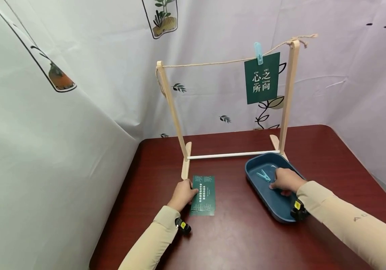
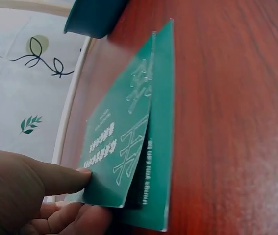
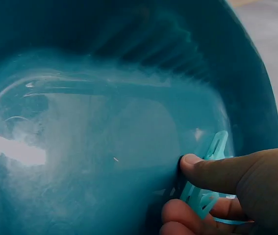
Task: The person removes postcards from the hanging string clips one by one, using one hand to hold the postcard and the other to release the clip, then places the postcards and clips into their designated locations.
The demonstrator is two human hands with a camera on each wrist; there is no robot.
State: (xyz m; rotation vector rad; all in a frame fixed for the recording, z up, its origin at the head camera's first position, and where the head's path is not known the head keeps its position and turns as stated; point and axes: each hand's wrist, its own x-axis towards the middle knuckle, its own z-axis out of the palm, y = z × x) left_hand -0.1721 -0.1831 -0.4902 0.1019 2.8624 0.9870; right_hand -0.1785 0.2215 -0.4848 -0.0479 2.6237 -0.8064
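My left hand (image 1: 183, 193) pinches the near edge of a green printed card (image 2: 112, 147) between thumb and fingers. A second green card (image 2: 161, 142) shows behind it in the left wrist view. Inside the blue tray (image 1: 258, 191) is my right hand (image 1: 288, 180), thumb and fingers curled. The right wrist view has a light-blue clothespin (image 3: 195, 196) between that thumb and the fingers, partly covered by them. From the head view, a light-blue clothespin (image 1: 264, 175) is visible on the tray floor, just left of the thumb; the grip itself is hidden there.
A wooden stand (image 1: 289, 93) with a twine line (image 1: 210, 63) stands at the back of the table. Another green card (image 1: 263, 80) hangs from it by a light-blue clothespin (image 1: 258, 53). White cloth surrounds the dark red table (image 1: 237, 236).
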